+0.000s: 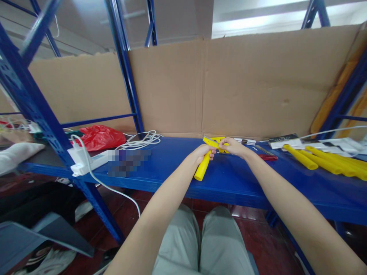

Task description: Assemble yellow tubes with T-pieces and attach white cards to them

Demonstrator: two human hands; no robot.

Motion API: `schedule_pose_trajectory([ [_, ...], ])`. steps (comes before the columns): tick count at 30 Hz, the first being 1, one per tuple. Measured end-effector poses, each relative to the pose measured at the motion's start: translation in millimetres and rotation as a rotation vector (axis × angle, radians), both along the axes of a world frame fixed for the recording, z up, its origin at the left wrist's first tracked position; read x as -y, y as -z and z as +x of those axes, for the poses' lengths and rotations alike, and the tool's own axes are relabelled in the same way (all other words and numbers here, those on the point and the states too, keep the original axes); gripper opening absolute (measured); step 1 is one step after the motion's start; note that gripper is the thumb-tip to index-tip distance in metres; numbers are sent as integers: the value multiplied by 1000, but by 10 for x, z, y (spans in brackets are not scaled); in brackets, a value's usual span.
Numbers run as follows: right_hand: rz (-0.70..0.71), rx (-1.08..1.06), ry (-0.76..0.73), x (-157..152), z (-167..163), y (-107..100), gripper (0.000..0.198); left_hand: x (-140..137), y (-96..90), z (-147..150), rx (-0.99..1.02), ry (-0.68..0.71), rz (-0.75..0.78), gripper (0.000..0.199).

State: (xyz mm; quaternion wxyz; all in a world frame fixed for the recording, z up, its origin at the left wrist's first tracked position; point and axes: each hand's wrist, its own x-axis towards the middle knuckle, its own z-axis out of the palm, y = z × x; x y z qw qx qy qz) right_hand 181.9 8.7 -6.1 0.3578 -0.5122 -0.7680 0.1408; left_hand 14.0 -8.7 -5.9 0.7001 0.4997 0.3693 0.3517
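Note:
My left hand [204,152] is wrapped round a yellow tube [202,170], its round lower end pointing toward me and its narrower upper part slanting up past my fingers. Close beside it, my right hand [231,147] has its fingers pinched together at the upper part; whatever they grip is too small to make out. More yellow pieces [218,139] lie just behind both hands, partly covered by them. To the right of my right hand are a red flat item [268,157] and some white strips with black marks [244,141].
Several yellow tubes [329,162] lie on the blue shelf [172,164] at the right, by a black-and-white box [283,140]. At left are a power strip [91,162], coiled white cable [143,140] and a red bag [100,138]. Cardboard [172,88] stands behind.

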Motion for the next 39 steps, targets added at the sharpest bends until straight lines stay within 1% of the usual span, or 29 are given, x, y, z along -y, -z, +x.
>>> schedule_pose_trajectory([
  [2, -21, -66, -26, -29, 7, 21, 13, 21, -21, -2, 4, -2, 5, 16],
  [5, -84, -280, 22, -50, -13, 43, 12, 35, -44, -10, 38, -1, 22, 17],
  [7, -152, -430, 39, -31, -33, 41, 17, 33, -50, -14, 55, 3, 29, 18],
  [9, -265, -517, -20, 10, -47, 23, 19, 26, -50, -13, 60, 10, 33, 18],
  [11, -374, -551, -90, 54, -49, -3, 16, 20, -48, -7, 68, 19, 41, 19],
  [13, -432, -576, -110, 86, -44, -28, 13, 17, -46, 2, 77, 29, 50, 19],
  [16, -464, -650, -85, 111, -36, -57, 15, 22, -49, 13, 87, 44, 55, 20],
  [20, -518, -741, -96, 135, -50, -80, 18, 26, -50, 14, 94, 48, 68, 20],
  [24, -541, -773, -111, 149, -66, -79, 20, 17, -34, 10, 84, 35, 91, 19],
  [30, -514, -739, -128, 124, -40, -52, 22, -3, -15, 12, 64, 30, 98, 18],
  [32, -508, -703, -136, 123, -40, -35, 21, -8, -16, 5, 72, 26, 92, 18],
  [34, -468, -638, -108, 117, -46, -14, 17, -9, -22, -7, 83, 14, 88, 18],
  [35, -425, -591, -70, 107, -48, -6, 15, -8, -29, -14, 88, 7, 83, 18],
  [37, -286, -485, 59, 70, -36, -13, 12, -1, -45, -30, 87, -28, 73, 18],
  [39, -123, -388, 203, 22, 22, -66, 12, 8, -60, -44, 51, -114, 67, 19],
])
